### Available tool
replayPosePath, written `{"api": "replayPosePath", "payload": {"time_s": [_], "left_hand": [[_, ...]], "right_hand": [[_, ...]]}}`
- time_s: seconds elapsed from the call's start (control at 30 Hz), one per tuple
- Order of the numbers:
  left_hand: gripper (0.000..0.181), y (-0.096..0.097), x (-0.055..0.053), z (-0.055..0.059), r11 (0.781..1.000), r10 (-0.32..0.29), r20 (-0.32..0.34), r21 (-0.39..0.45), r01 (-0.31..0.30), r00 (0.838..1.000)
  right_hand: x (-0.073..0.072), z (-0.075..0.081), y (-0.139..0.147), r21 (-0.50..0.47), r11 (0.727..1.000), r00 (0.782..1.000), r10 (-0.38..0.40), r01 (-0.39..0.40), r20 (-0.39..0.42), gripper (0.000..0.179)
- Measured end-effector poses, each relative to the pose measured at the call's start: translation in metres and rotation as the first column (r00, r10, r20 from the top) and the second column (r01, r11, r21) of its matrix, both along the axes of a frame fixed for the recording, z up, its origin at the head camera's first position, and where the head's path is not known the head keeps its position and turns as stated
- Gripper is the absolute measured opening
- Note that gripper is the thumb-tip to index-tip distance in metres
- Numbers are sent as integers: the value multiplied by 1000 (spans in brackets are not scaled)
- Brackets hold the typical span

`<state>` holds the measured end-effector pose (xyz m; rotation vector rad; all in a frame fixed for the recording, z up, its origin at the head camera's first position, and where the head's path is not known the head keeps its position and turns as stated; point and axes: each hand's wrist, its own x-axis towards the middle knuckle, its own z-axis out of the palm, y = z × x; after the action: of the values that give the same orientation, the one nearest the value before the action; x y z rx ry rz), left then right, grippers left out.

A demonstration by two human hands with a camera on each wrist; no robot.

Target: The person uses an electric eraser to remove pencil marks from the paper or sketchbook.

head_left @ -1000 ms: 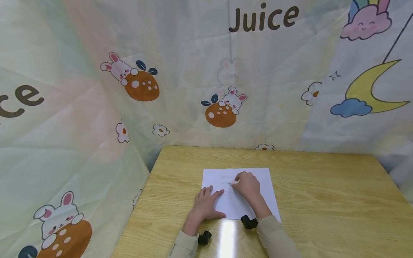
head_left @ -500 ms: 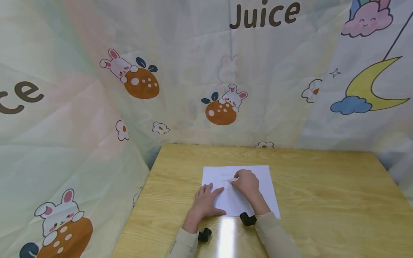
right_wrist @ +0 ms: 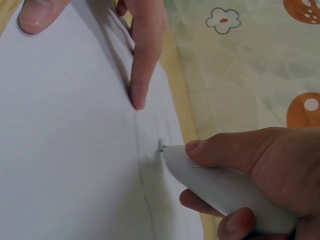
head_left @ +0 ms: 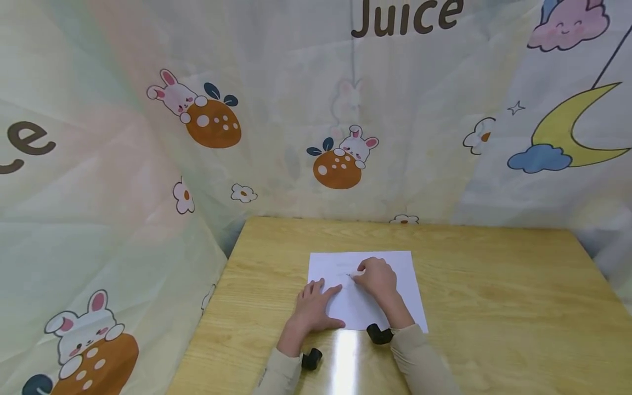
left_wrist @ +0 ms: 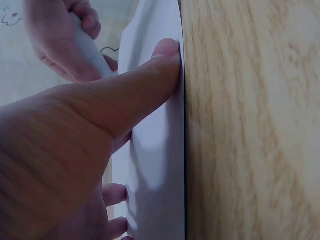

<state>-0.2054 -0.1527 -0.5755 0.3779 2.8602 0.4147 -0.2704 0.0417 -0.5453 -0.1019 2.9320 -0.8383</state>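
Observation:
A sheet of white paper [head_left: 402,299] lies on the table. My left hand [head_left: 312,310] rests on its left side, fingers spread; in the left wrist view the thumb [left_wrist: 150,70] presses near the paper's edge. My right hand [head_left: 379,282] grips a white tapered handheld tool [right_wrist: 220,187], thumb on top beside its button and fingers curled beneath. The tool's small metallic-looking tip [right_wrist: 162,146] meets the paper at a short dark mark. Closer to the sheet's middle runs a thin grey line [right_wrist: 145,197], below the left index fingertip [right_wrist: 138,104] in the right wrist view.
The wooden table [head_left: 494,291] extends on both sides of the paper. A printed fabric backdrop [head_left: 276,109] stands behind and to the left. Black wrist mounts [head_left: 379,333] sit at both sleeves, and a bright reflection [head_left: 345,356] shows on the near tabletop.
The whole head view has shifted slightly upward. My right hand and the tool have edged a little left over the paper; the left hand stays in place.

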Motion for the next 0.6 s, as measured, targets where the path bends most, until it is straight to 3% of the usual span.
{"api": "replayPosePath", "payload": {"time_s": [0.1, 0.33, 0.5, 0.6], "left_hand": [[87, -1, -1, -1, 1000, -2, -8, 19, 2, 1000], [87, 2, -1, -2, 1000, -3, -8, -8, 3, 1000], [87, 1, 0, 0, 1000, -6, -12, 7, 6, 1000], [87, 1, 1, 0, 1000, -8, -13, -1, 8, 1000]], "right_hand": [[-3, 0, -2, -4, 1000, 1000, 4, -4, -12, 24], [5, 5, 2, -3, 1000, 1000, -3, 4, 31, 22], [1, 2, -3, -17, 1000, 1000, 5, -5, -14, 21], [0, 2, -4, -10, 1000, 1000, 3, -3, 3, 22]]}}
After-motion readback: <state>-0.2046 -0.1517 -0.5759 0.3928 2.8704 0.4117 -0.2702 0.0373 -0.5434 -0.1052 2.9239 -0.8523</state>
